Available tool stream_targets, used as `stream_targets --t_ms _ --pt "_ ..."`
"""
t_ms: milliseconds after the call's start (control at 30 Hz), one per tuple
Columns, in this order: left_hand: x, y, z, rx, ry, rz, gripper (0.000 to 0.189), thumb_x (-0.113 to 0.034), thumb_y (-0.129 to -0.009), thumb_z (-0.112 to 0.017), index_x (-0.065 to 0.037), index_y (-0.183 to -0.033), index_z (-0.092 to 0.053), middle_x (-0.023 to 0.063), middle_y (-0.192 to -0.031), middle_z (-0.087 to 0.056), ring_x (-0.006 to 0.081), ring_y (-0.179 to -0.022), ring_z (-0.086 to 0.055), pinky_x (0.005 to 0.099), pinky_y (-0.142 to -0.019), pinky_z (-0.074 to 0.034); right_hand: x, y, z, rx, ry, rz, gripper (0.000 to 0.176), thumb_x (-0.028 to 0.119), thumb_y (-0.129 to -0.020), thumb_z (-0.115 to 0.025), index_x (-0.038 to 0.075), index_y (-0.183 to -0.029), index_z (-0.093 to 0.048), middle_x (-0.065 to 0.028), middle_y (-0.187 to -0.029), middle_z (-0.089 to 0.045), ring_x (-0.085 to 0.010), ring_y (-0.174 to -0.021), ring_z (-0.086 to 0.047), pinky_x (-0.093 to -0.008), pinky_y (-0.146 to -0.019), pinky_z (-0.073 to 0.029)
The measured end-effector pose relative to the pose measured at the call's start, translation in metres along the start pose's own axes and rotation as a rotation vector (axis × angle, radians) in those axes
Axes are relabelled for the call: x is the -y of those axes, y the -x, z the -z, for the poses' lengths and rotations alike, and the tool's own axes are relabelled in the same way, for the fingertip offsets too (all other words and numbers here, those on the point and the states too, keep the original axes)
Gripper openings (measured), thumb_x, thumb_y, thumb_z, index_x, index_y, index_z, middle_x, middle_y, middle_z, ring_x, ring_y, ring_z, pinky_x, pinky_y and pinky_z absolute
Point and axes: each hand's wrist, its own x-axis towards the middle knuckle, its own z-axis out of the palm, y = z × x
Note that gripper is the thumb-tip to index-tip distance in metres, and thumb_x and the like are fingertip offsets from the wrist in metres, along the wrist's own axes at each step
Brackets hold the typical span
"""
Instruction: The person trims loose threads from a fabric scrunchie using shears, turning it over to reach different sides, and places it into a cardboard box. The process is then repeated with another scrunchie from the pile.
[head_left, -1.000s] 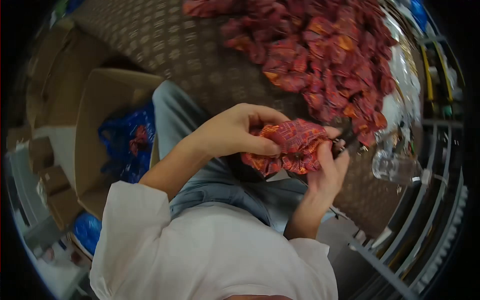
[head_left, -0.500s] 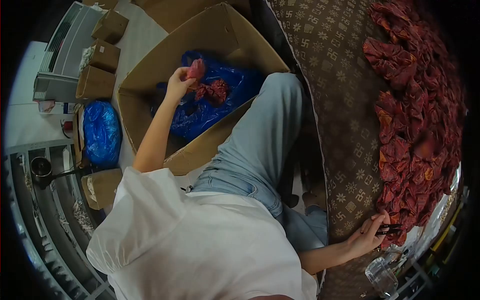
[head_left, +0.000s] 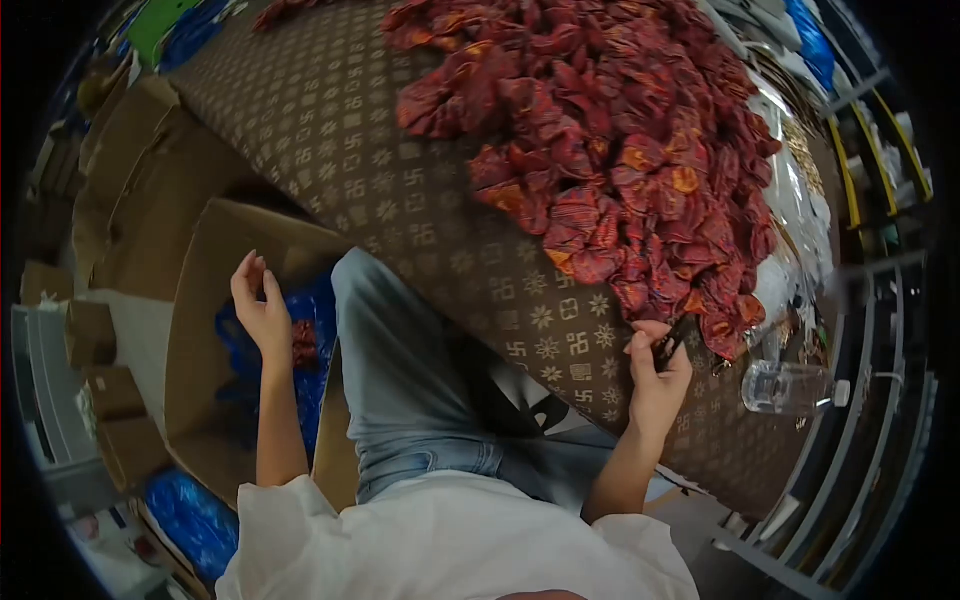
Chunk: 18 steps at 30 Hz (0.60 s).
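My left hand is raised over the cardboard box, fingers slightly apart and nothing in them. Below and beside it in the box lies a blue plastic bag, with a red ruffled piece on it. My right hand is closed around small black snips, at the near edge of a big heap of red scrunchies. The snips' tips overlap the lowest scrunchies in this view. Orange patches show on some of the crumpled fabric.
The heap lies on a brown patterned cloth over the table. A clear plastic bottle lies on its side to the right. Metal shelving stands beyond it. Small cardboard boxes and a blue bag sit at left.
My left hand has let go of the red scrunchie over the box and risen away with nothing in it. My view has turned right toward the heap. The right hand still has the snips.
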Motion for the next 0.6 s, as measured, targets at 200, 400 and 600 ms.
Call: stream_targets --t_ms 200,400,600 --pt "-0.177 -0.020 -0.100 0.288 -0.024 -0.703 0.074 -0.024 -0.064 -0.072 -0.005 -0.124 -0.035 0.0184 -0.125 -0.031 0.0316 -0.115 -0.034 0.0367 -0.095 -0.029 -0.001 0.001 0.003 0.014 -0.026 0.071 0.012 0.008 -0.081 -0.057 0.000 -0.089 -0.058 0.0019 -0.070 -0.053 -0.0040 -0.065 -0.047 -0.0177 -0.061 -0.038" --pt "-0.203 -0.026 -0.225 0.958 -0.141 -0.357 0.091 -0.057 -0.058 -0.067 -0.018 -0.130 -0.028 0.0297 -0.127 -0.023 0.0424 -0.121 -0.020 0.0582 -0.095 -0.014 -0.008 0.002 0.010 0.060 0.021 0.118 0.009 0.007 -0.079 -0.057 -0.001 -0.084 -0.058 0.0041 -0.064 -0.049 -0.0031 -0.060 -0.042 -0.0170 -0.054 -0.035" --pt "-0.240 0.057 -0.254 0.788 -0.056 -0.405 0.089 -0.059 -0.061 -0.060 -0.013 -0.129 -0.025 0.0371 -0.125 -0.019 0.0508 -0.118 -0.017 0.0638 -0.092 -0.008 -0.005 -0.001 0.000 0.056 0.004 0.157 0.006 0.005 -0.078 -0.057 -0.001 -0.081 -0.057 0.0034 -0.062 -0.048 -0.0028 -0.056 -0.039 -0.0178 -0.051 -0.032"
